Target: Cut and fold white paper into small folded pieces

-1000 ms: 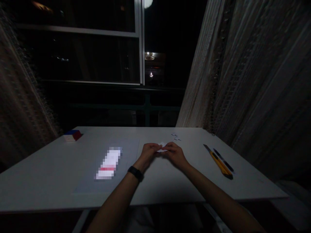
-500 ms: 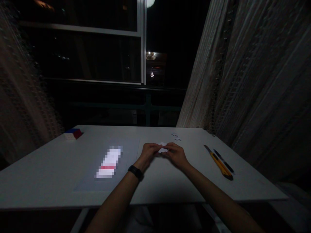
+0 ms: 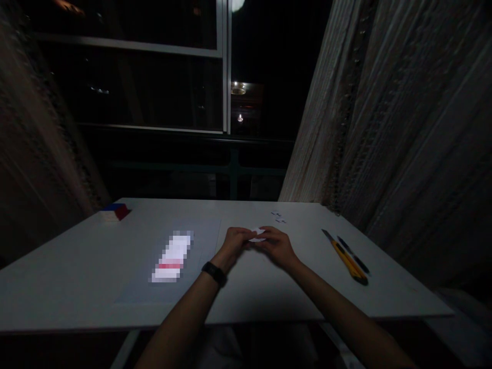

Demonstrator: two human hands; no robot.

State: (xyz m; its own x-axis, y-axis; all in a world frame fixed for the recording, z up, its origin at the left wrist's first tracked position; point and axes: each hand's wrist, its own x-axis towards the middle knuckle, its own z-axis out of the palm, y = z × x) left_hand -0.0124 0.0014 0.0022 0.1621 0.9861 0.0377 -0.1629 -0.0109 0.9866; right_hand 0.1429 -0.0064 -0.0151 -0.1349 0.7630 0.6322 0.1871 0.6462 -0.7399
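Note:
Between my two hands, above the middle of the white table point(image 3: 246, 302), is a small piece of white paper point(image 3: 257, 234). My left hand point(image 3: 235, 243), with a dark band on its wrist, pinches the paper's left side. On the other side, my right hand point(image 3: 277, 244) is closed on the paper with thumb and fingers. The fingers cover much of the paper, so its full shape is hidden. Just beyond my right hand lie several small paper pieces with dark marks point(image 3: 279, 217).
At the right lie a yellow utility knife point(image 3: 348, 261), blade out, and a dark pen point(image 3: 353, 254). A lit phone with a blurred screen point(image 3: 172, 256) rests on a large pale sheet point(image 3: 134, 292) at the left. A coloured puzzle cube point(image 3: 114, 212) sits at the far left.
My fingers have shifted slightly on the paper, and it now looks flatter, with less of it showing above the fingertips. Both hands stay in nearly the same place.

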